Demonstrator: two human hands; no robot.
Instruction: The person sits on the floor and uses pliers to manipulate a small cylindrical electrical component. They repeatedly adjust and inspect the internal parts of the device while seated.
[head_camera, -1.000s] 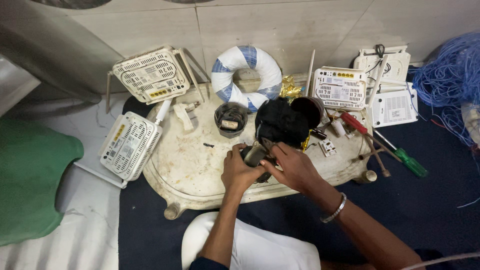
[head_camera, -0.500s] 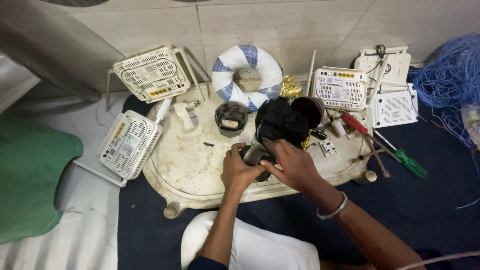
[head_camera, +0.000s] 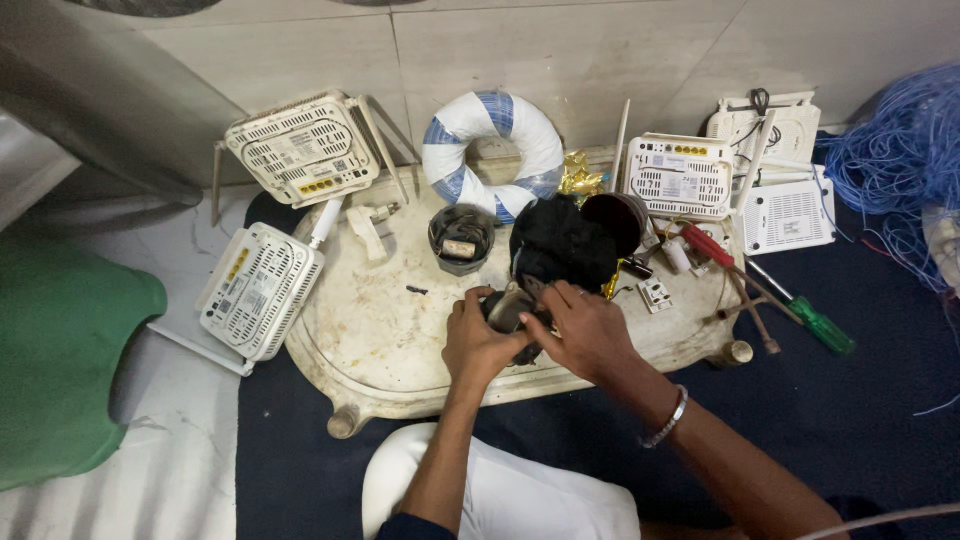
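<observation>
I saw my left hand (head_camera: 478, 340) and right hand (head_camera: 585, 330) both closed around one small dark device (head_camera: 503, 308) on the cream tray (head_camera: 380, 330), with five white routers (head_camera: 300, 148), one tape roll (head_camera: 490, 150), one cup (head_camera: 461, 238) and two screwdrivers (head_camera: 805, 315) around.

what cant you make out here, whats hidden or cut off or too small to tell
- Head view: the small dark object between the left hand and right hand is mostly covered by the fingers; its kind is unclear.
- Contents of the small dark cup: too small to identify.
- Blue cable pile: cut off by the right edge.
- Green mat: cut off by the left edge.
- Black cloth bundle hides what lies under it.
</observation>
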